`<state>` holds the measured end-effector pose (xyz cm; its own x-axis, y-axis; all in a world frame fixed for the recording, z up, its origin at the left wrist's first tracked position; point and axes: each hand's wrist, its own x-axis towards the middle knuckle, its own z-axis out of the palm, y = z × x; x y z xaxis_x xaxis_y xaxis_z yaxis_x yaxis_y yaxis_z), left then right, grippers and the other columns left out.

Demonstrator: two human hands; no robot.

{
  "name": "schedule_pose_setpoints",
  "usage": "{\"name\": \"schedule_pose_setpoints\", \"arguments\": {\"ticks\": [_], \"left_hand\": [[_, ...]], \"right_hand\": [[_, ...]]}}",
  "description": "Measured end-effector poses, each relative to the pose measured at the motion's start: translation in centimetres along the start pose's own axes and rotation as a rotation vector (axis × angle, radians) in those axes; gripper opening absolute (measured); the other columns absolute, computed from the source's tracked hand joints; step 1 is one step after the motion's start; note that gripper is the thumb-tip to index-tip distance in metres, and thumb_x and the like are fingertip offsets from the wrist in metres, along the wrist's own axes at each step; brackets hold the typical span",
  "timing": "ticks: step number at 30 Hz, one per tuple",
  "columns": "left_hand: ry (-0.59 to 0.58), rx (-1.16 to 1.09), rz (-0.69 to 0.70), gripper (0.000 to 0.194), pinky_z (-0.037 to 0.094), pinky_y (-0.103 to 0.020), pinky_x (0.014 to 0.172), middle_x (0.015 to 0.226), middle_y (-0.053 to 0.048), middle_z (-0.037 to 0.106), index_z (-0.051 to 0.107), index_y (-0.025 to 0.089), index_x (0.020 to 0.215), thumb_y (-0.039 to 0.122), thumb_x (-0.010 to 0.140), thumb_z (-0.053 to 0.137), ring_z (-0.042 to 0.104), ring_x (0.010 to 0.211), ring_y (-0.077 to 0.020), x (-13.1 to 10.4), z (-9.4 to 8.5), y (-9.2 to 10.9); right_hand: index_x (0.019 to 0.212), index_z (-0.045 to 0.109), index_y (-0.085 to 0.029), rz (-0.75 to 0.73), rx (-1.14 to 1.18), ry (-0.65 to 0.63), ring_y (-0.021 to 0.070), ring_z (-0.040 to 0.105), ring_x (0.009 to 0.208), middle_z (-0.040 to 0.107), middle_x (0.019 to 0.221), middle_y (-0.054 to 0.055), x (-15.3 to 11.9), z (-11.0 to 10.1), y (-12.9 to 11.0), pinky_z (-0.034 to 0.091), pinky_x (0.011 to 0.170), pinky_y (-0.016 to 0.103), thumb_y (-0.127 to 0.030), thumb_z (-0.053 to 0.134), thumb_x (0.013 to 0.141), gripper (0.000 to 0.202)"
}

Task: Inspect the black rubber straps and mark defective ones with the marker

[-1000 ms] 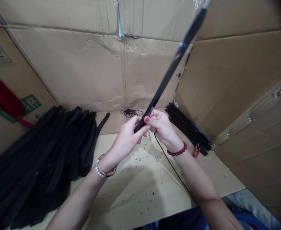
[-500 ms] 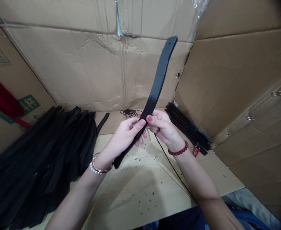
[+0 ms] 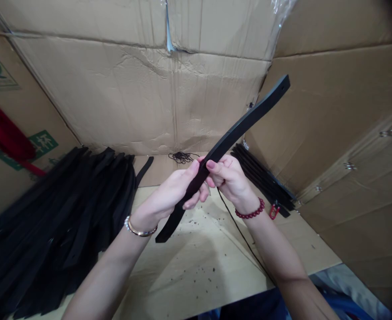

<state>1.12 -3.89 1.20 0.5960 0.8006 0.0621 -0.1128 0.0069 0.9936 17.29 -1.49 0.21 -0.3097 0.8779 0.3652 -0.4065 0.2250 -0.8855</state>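
Note:
A long, curved black strap [image 3: 239, 129] with a small hole near its upper end slants up to the right above the table. My left hand [image 3: 179, 186] is closed around its middle, thumb on top and fingers beneath. Right beside it, my right hand [image 3: 227, 175] pinches at the strap's edge, its thumb pressed near the left thumb. A thin black cord [image 3: 237, 226] runs from under my right hand down toward the table's front edge. Whether the cord is wrapped on the strap is hidden by my fingers.
A large heap of black straps [image 3: 82, 222] covers the table's left side. More black strips [image 3: 262, 178] lie along the right wall, near a small red tool [image 3: 274, 210]. Tangled black cord [image 3: 182, 157] lies at the back. Cardboard walls [image 3: 132, 98] enclose the table [image 3: 182, 284], which carries dark crumbs.
The strap has tilted, its upper end swinging right and down and its lower end shifting slightly. My left hand has turned with it; both hands still hold near the middle.

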Motion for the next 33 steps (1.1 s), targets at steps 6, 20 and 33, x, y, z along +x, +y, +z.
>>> {"name": "schedule_pose_setpoints", "arguments": {"ticks": [6,20,33], "left_hand": [[0.52,0.446,0.305,0.035,0.043,-0.016,0.046,0.074,0.002,0.064,0.061,0.018,0.099,0.047,0.084,0.073,0.055,0.051,-0.0058,0.4,1.1,-1.5],[-0.061,-0.332,-0.11,0.048,0.021,-0.009,0.027,0.053,0.011,0.037,0.053,0.017,0.081,0.064,0.088,0.056,0.02,0.03,0.0015,-0.3,0.3,0.3],[0.213,0.022,0.211,0.031,0.035,-0.014,0.034,0.07,0.003,0.055,0.057,0.016,0.095,0.047,0.096,0.054,0.044,0.043,-0.0033,0.0,1.3,-0.5]], "right_hand": [[0.072,0.071,-0.013,-0.03,-0.063,0.126,0.0024,0.013,0.042,0.025,0.044,-0.012,0.3,0.1,-0.1,0.009,0.04,0.023,-0.037,0.083,0.075,0.027],[0.091,0.073,-0.015,0.002,0.073,-0.04,0.0018,0.016,0.04,0.037,0.046,-0.01,0.3,-0.4,0.8,0.008,0.038,0.021,-0.046,0.084,0.071,0.038],[0.066,0.057,-0.017,-0.084,0.064,0.158,0.0013,0.025,0.036,0.047,0.043,-0.009,0.3,0.3,0.6,0.018,0.036,0.019,-0.039,0.087,0.069,0.037]]}}
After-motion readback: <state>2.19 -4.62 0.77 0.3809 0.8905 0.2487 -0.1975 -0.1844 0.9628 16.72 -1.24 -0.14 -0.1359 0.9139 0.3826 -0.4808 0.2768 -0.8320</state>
